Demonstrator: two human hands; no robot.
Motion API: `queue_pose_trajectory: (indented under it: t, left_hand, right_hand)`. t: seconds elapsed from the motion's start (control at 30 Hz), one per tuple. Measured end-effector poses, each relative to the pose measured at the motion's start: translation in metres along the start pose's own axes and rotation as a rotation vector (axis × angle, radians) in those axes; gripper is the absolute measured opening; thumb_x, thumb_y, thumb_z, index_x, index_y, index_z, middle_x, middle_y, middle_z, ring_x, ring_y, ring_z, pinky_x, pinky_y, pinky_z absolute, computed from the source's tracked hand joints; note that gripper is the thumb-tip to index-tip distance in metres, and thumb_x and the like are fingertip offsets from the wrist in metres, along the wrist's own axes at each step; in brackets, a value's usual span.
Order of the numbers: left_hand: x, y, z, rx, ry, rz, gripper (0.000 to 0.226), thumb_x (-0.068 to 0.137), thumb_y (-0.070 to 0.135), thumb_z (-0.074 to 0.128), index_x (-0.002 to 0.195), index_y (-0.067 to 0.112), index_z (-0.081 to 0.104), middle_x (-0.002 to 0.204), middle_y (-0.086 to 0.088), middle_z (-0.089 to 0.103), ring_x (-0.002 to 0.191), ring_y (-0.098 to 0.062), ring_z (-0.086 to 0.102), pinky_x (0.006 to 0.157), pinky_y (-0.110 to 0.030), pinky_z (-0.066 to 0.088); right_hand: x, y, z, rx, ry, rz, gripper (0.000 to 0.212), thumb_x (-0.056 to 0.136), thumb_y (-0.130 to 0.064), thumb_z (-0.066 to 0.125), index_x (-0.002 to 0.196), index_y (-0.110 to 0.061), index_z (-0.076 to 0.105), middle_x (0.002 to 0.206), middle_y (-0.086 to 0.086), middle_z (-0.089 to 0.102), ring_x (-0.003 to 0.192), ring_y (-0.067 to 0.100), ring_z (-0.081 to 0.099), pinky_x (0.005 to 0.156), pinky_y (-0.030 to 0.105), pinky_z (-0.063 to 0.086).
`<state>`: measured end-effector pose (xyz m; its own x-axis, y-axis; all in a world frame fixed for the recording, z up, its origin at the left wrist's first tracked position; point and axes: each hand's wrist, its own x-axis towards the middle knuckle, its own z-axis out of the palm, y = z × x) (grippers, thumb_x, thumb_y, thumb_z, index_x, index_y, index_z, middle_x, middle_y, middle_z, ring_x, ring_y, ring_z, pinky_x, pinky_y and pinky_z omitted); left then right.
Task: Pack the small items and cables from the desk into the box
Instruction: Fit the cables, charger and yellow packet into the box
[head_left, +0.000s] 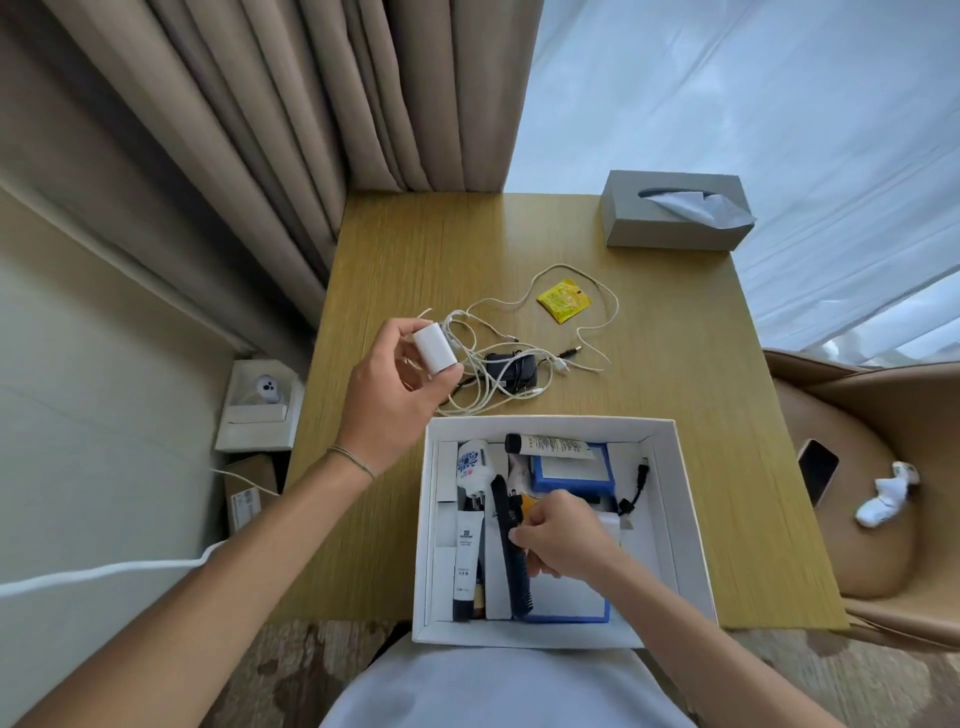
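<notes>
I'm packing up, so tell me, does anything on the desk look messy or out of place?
Yes. The white cables lie in a loose tangle around a black adapter behind the box, and a torn-looking yellow packet sits among them. Nothing looks spilled or broken.

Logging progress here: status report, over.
Left hand holds white charger. Right hand inside box. Cables, yellow packet unpacked.
</notes>
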<state>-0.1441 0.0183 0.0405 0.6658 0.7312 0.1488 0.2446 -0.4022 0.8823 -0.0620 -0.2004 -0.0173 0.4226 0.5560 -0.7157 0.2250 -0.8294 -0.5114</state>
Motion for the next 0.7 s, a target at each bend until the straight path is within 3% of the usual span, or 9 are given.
queue_pose_trajectory:
  t: [0.17, 0.3, 0.43, 0.57, 0.7]
  left_hand:
    - [-0.031, 0.017, 0.004, -0.092, -0.062, -0.077, 0.041, 0.081, 0.039, 0.079, 0.113, 0.029, 0.056, 0.094, 0.008, 0.068, 0.081, -0.011, 0.065, 0.071, -0.028, 0.056]
    - [-0.05, 0.024, 0.011, -0.063, -0.182, -0.138, 0.045, 0.078, 0.05, 0.077, 0.113, 0.032, 0.057, 0.096, 0.006, 0.068, 0.074, -0.011, 0.067, 0.067, -0.03, 0.058]
    - [-0.062, 0.026, 0.023, 0.063, -0.251, -0.134, 0.042, 0.076, 0.057, 0.076, 0.106, 0.031, 0.06, 0.095, 0.011, 0.066, 0.074, -0.007, 0.067, 0.06, -0.024, 0.056]
    - [-0.068, 0.025, 0.043, 0.131, -0.317, -0.122, 0.041, 0.075, 0.049, 0.082, 0.103, 0.024, 0.067, 0.099, 0.014, 0.064, 0.081, 0.0, 0.065, 0.062, -0.019, 0.055]
    - [-0.071, 0.023, 0.067, 0.251, -0.461, -0.113, 0.047, 0.069, 0.052, 0.081, 0.108, 0.029, 0.066, 0.097, 0.016, 0.061, 0.079, 0.0, 0.062, 0.066, -0.015, 0.049]
  right_hand:
    - [0.005, 0.001, 0.018, -0.218, 0.028, -0.055, 0.042, 0.096, -0.024, 0.061, 0.056, -0.013, 0.069, 0.057, 0.001, 0.073, 0.051, 0.01, 0.068, 0.06, 0.027, 0.06]
    - [0.003, 0.002, 0.026, -0.286, 0.074, -0.101, 0.043, 0.096, -0.034, 0.064, 0.058, -0.015, 0.061, 0.06, 0.004, 0.071, 0.05, 0.014, 0.06, 0.055, 0.025, 0.052]
    - [-0.003, 0.005, 0.018, -0.218, 0.077, -0.115, 0.046, 0.096, -0.04, 0.06, 0.069, -0.003, 0.065, 0.067, 0.012, 0.073, 0.055, 0.02, 0.059, 0.064, 0.036, 0.057]
    - [-0.012, 0.021, -0.009, -0.128, 0.158, -0.116, 0.039, 0.094, -0.032, 0.054, 0.062, -0.012, 0.061, 0.052, 0.001, 0.054, 0.048, 0.017, 0.047, 0.05, 0.032, 0.04]
    - [-0.027, 0.041, -0.04, -0.078, 0.251, -0.114, 0.028, 0.095, -0.031, 0.057, 0.078, -0.015, 0.073, 0.061, 0.002, 0.068, 0.049, 0.017, 0.054, 0.049, 0.03, 0.043]
